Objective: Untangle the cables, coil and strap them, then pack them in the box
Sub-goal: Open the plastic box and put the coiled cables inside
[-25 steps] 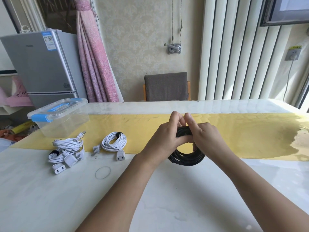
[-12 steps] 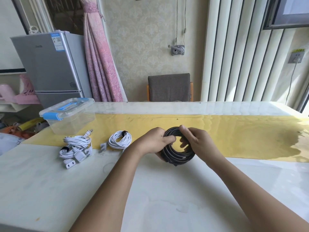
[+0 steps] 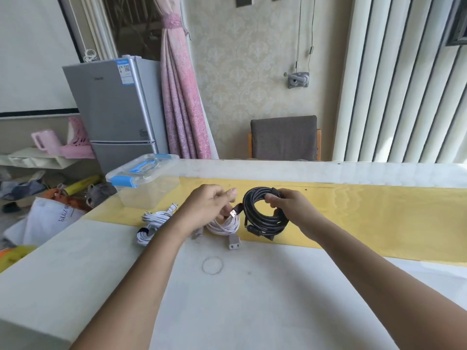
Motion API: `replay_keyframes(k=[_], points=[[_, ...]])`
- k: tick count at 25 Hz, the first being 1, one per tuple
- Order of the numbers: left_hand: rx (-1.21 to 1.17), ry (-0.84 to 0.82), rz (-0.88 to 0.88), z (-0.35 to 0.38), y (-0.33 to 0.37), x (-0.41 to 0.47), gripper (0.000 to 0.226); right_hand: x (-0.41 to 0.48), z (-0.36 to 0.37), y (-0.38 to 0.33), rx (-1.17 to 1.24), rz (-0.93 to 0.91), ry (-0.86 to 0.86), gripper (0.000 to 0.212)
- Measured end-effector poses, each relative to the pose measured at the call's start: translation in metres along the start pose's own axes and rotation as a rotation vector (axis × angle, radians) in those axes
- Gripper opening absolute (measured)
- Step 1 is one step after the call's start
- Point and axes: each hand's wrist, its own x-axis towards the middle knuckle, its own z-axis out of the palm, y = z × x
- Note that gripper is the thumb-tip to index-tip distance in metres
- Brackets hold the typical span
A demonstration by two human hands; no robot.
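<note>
Moved: left hand (image 3: 206,207) off black coil (image 3: 262,227), now at its 9 o'clock.
Left: pinches USB plug (image 3: 233,213).
Right: right hand (image 3: 290,210) grips coil at 3 o'clock.

Fridge (image 3: 113,109): stood grey, left of the table (image 3: 227,311).
Curtain (image 3: 179,102): hung pink, tied, beside the fridge.
Chair (image 3: 284,137): stood grey behind the table.
Runner (image 3: 379,218): lay yellow across the table.

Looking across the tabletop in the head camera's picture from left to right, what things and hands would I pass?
The clear box → left hand → USB plug → black cable coil → right hand. The white cables overlap the box and left hand, so I leave them out.
</note>
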Motion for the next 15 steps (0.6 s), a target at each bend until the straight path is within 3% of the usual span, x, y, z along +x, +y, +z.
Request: replay_keyframes(k=[2,4,7,9,12,15], points=[[0.163,0.282,-0.002,-0.039,-0.025,0.016,0.024,0.021,0.003,0.004,-0.044,0.084,0.031,0.027],[0.368,0.48,-0.059,-0.078,-0.055,0.033,0.026,0.039,0.005,0.014,-0.11,0.175,0.008,0.028],[0.617,0.5,-0.194,-0.124,-0.112,0.063,0.055,0.058,0.007,0.025,-0.329,0.294,-0.135,0.032],[0.74,0.461,-0.239,-0.135,-0.141,0.079,0.068,0.063,0.009,0.026,-0.5,0.276,-0.216,0.034],[0.68,0.546,-0.201,-0.134,-0.159,0.091,0.056,0.066,0.016,0.026,-0.764,0.122,-0.195,0.035],[0.514,0.646,-0.065,-0.127,-0.153,0.093,0.037,0.067,0.017,0.027,-0.76,0.105,-0.178,0.041]])
